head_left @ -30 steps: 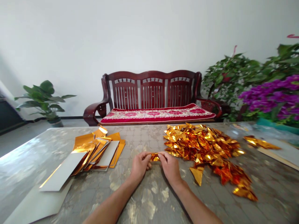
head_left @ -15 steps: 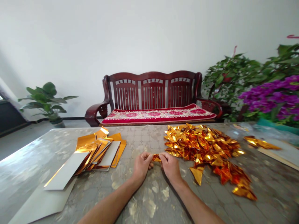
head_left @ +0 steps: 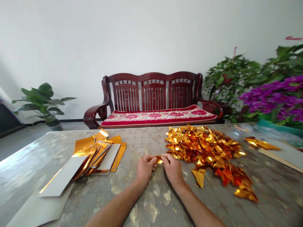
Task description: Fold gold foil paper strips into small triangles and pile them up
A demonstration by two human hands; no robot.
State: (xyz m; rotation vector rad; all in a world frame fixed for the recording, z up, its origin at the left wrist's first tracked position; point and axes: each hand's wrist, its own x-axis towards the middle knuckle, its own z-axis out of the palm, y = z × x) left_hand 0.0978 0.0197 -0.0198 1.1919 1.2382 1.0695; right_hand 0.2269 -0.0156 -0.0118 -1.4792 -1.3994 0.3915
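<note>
- Since the earlier view, the left hand (head_left: 145, 168) has moved in toward the right hand (head_left: 173, 169), and the small gold foil piece (head_left: 159, 160) between them now looks shorter and more tightly folded.
- That shiny piece sits in the narrow gap between the two hands, over the middle of the counter.
- The fingers (head_left: 151, 158) of both hands are closed on it, pinching it from either side and hiding part of its folds.
- Just beyond and to the right of the right hand lies a loose heap of folded triangular gold foil pieces (head_left: 203, 145).
- Left of the left hand is a fanned stack of flat orange-gold foil strips (head_left: 99, 154), with white card sheets (head_left: 63, 176) among and below them.
- At the far right, a crumpled gold foil strip (head_left: 261, 144) lies on a pale board (head_left: 281, 156).
- All of this rests on a glossy grey mottled counter (head_left: 132, 201).
- Past the counter stand a dark red wooden bench (head_left: 151, 90) with a red floral cushion (head_left: 156, 116), a green potted plant (head_left: 40, 102) and purple flowers (head_left: 272, 101).
</note>
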